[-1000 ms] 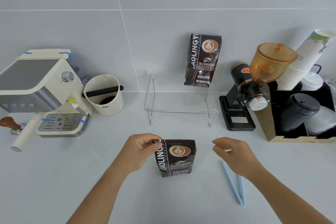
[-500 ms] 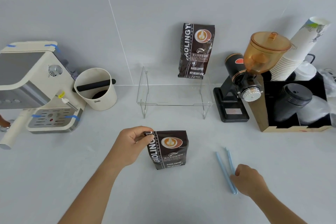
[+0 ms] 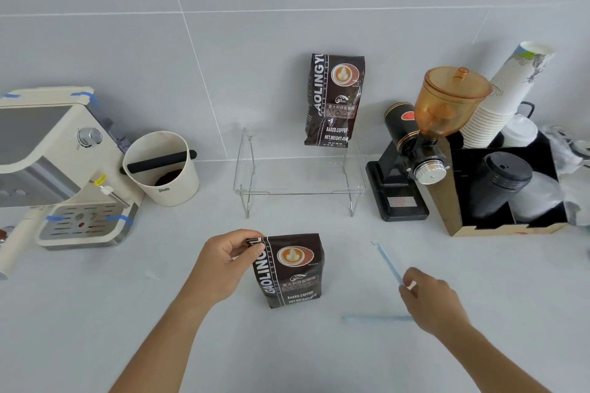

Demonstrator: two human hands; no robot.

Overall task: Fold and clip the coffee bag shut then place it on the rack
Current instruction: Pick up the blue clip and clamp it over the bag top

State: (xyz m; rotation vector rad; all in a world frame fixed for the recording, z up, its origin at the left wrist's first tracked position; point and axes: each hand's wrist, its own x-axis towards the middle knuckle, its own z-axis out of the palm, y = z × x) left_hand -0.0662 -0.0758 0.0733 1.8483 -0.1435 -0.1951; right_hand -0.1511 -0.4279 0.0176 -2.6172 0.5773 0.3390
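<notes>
A dark brown coffee bag (image 3: 292,271) stands upright on the white counter, its top folded down. My left hand (image 3: 223,263) pinches the folded top's left corner. To the right, my right hand (image 3: 429,301) holds a light blue sealing clip (image 3: 388,262) near its hinge. The clip is spread wide open: one arm points up and away, the other (image 3: 376,318) points left along the counter. A clear acrylic rack (image 3: 300,182) stands behind, against the wall. A second, taller coffee bag (image 3: 333,100) stands on the rack's back right part.
An espresso machine (image 3: 60,166) and a cream knock box (image 3: 162,169) stand at the left. A black grinder with an amber hopper (image 3: 424,143) and a black organiser (image 3: 507,188) with cups and lids stand at the right.
My right hand went down to the blue clip, took hold of it and spread its two arms apart. My left hand stayed on the bag's folded top.
</notes>
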